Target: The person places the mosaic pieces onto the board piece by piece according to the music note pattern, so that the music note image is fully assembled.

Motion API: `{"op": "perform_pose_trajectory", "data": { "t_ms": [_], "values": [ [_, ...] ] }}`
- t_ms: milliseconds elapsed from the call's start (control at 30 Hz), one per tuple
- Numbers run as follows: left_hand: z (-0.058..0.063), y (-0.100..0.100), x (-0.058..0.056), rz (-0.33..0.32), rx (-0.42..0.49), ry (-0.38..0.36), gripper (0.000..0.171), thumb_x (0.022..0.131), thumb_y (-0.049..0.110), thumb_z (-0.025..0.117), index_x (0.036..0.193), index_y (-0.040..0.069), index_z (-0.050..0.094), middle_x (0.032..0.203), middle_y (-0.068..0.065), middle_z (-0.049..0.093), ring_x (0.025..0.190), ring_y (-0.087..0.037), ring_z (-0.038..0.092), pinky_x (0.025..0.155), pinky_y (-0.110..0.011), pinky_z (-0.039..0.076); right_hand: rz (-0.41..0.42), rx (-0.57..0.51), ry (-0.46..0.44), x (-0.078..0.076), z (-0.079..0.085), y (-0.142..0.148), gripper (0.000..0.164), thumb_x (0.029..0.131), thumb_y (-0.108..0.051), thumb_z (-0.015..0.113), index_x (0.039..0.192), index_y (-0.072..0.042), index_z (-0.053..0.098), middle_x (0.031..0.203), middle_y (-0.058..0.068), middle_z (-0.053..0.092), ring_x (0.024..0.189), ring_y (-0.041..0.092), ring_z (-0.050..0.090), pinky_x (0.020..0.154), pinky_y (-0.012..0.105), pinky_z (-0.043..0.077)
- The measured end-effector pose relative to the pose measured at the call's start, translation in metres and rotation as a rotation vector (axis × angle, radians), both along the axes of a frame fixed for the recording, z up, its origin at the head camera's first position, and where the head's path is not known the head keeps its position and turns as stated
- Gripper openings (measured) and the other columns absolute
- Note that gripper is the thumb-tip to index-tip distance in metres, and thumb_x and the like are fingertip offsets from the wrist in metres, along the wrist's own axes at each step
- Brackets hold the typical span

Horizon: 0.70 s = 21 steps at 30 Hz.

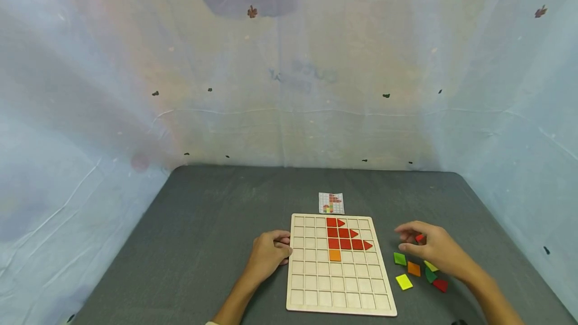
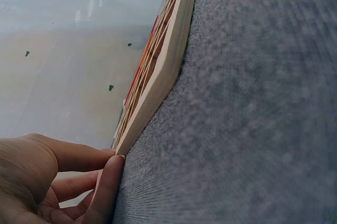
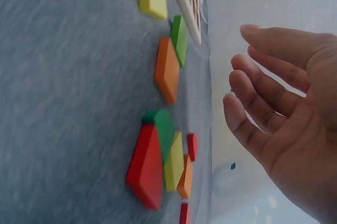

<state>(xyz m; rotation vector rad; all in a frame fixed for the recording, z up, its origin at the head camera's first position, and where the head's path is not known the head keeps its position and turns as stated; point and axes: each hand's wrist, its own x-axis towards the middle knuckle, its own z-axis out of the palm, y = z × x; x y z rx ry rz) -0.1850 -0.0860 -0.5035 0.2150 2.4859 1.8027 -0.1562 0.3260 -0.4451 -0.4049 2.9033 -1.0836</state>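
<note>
A pale wooden grid board (image 1: 311,282) lies flat on the table. Red squares and triangles (image 1: 344,232) fill part of its upper right, with one orange square (image 1: 334,255) below them. My left hand (image 1: 267,254) pinches the board's left edge between thumb and index finger, as the left wrist view (image 2: 58,176) shows closely. To the right of the board, my right hand (image 1: 429,245) hovers over loose colored pieces, fingers loosely bent and nothing between them. Under and beside it are a green tile (image 1: 400,259), an orange tile (image 1: 414,269) and a yellow tile (image 1: 404,282).
Behind the board lies a small pattern card (image 1: 331,203) printed with a colored grid. A red piece (image 3: 146,168), a dark green piece (image 3: 162,129) and a yellow piece (image 3: 174,163) sit clustered on the grey table (image 1: 217,224). A pale curtain (image 1: 280,129) surrounds the table.
</note>
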Motion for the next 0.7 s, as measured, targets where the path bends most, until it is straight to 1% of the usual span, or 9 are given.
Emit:
{"op": "perform_pose_trajectory", "data": {
  "t_ms": [133,367,467,700],
  "values": [
    [0.000,0.000,0.000,0.001,-0.004,-0.001,0.035,0.085,-0.005,0.077,0.120,-0.008,0.073,0.102,-0.013,0.072,0.085,-0.017,0.072,0.062,-0.024,0.064,0.003,0.028,-0.022,0.000,-0.005,0.007,0.035,0.094,-0.024,0.081,0.124,-0.008,0.073,0.105,0.001,0.072,0.089,0.003,0.062,0.073,0.026,0.057],
    [-0.001,0.000,-0.001,0.006,-0.007,0.003,0.035,0.085,-0.005,0.076,0.120,-0.008,0.073,0.102,-0.013,0.073,0.085,-0.017,0.072,0.062,-0.024,0.064,0.053,0.099,-0.035,0.000,-0.015,0.015,0.037,0.089,-0.032,0.085,0.119,-0.013,0.075,0.105,-0.006,0.070,0.091,0.002,0.061,0.076,0.026,0.056],
    [-0.001,0.000,-0.001,0.006,-0.009,0.009,0.035,0.085,-0.005,0.076,0.120,-0.008,0.073,0.102,-0.013,0.073,0.084,-0.017,0.072,0.062,-0.024,0.064,0.070,0.115,-0.046,0.000,-0.019,0.016,0.035,0.088,-0.033,0.087,0.116,-0.014,0.076,0.104,-0.009,0.070,0.090,0.003,0.061,0.076,0.026,0.055],
    [0.000,0.000,0.000,0.004,-0.017,0.013,0.035,0.085,-0.005,0.077,0.120,-0.008,0.073,0.102,-0.013,0.073,0.084,-0.016,0.071,0.062,-0.023,0.063,0.101,0.082,-0.072,0.002,-0.022,0.015,0.031,0.087,-0.029,0.087,0.111,-0.013,0.077,0.100,-0.007,0.066,0.087,0.004,0.058,0.072,0.025,0.053]
  ]
}}
